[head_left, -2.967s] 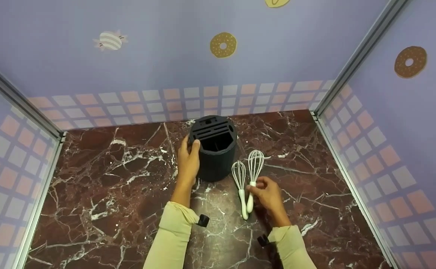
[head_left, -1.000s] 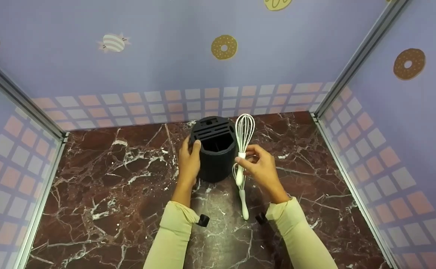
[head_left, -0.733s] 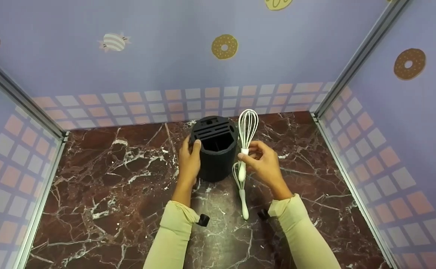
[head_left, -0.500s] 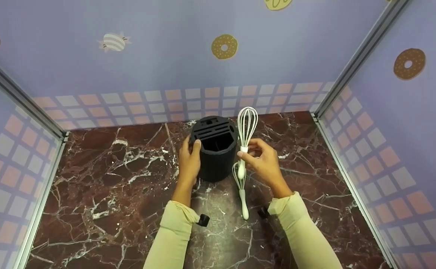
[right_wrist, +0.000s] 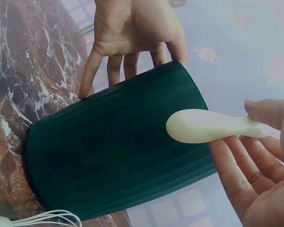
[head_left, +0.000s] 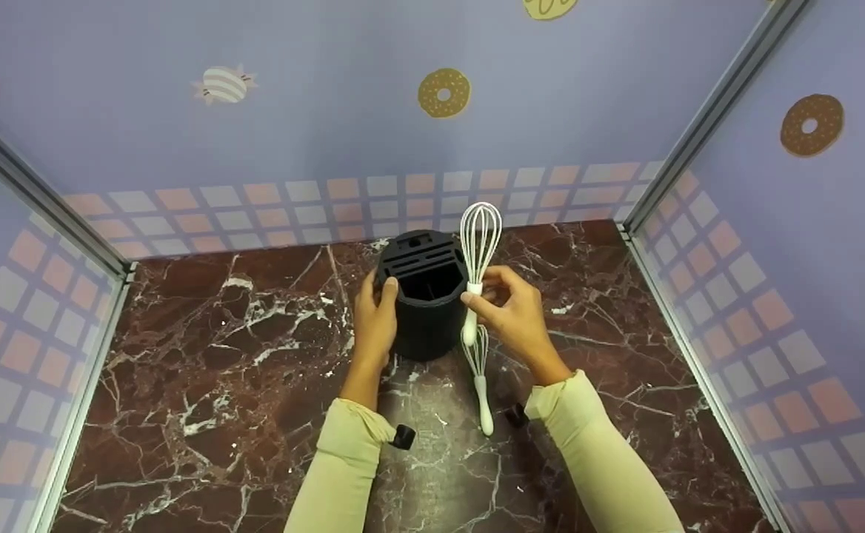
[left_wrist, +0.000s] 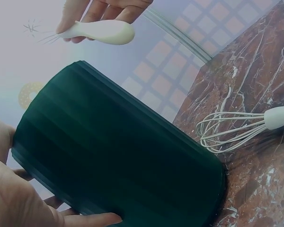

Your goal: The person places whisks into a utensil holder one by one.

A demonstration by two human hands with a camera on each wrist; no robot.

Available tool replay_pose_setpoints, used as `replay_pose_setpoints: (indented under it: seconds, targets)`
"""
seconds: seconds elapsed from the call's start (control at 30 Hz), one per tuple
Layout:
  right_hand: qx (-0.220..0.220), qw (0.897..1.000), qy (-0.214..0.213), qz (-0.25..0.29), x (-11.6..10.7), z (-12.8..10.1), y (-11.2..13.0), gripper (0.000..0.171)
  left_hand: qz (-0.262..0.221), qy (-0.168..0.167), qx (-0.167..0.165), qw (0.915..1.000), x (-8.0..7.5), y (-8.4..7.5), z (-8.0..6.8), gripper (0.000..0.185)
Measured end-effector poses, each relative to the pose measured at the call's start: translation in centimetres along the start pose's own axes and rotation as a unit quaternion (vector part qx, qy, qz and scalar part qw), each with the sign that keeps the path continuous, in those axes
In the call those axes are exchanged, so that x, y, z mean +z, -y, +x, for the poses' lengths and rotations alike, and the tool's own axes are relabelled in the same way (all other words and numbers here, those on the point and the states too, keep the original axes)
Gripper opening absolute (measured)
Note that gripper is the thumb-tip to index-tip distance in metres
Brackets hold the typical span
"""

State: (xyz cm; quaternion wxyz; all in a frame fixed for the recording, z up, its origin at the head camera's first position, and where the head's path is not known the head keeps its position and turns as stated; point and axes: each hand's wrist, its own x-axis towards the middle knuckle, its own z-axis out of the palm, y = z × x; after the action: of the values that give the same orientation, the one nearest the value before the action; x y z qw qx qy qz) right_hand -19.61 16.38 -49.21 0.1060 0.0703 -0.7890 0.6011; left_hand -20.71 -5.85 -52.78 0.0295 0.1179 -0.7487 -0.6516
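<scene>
A dark, ridged utensil holder point(head_left: 426, 318) stands upright, its top split into slots and larger compartments. My left hand point(head_left: 375, 318) holds its left side, thumb at the rim and fingers spread along the wall, as the right wrist view also shows. Between thumb and fingers, my right hand point(head_left: 515, 307) pinches a white whisk point(head_left: 472, 296) near the top of its handle. This whisk is raised beside the holder's right rim, wires up and handle end down point(right_wrist: 194, 126). A smaller whisk point(head_left: 482, 392) lies on the marble surface below, its wires partly behind the raised handle.
Dark red marbled tabletop point(head_left: 240, 414) runs under everything. A purple patterned back wall point(head_left: 314, 133) rises behind the holder, with side panels point(head_left: 795, 296) at left and right. Metal rails point(head_left: 688, 363) edge the table.
Since the earliest frame, my right hand has lifted the larger whisk off the table and up beside the holder's rim. Lately it moved slightly up and left. The left hand stays put.
</scene>
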Motion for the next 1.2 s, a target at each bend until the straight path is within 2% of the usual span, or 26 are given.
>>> replay_pose_setpoints:
  seconds: [0.3,0.5,0.93,1.2]
  targets:
    - [-0.018,1.000,0.011,0.015,0.5,0.8,0.9,0.033,0.004,-0.005,0.003,1.0000,0.1,0.1,0.1,0.063]
    - [-0.045,0.999,0.017,0.026,0.9,1.3,1.2,0.034,0.006,-0.004,0.008,0.9999,0.1,0.1,0.0,0.062]
    - [-0.093,0.995,0.015,-0.036,1.7,2.3,2.3,0.034,-0.004,0.000,0.010,0.9999,0.0,0.0,-0.1,0.063]
    - [-0.104,0.994,0.000,-0.040,2.5,2.8,2.8,0.033,-0.012,-0.001,0.013,0.9998,0.2,0.0,0.0,0.062]
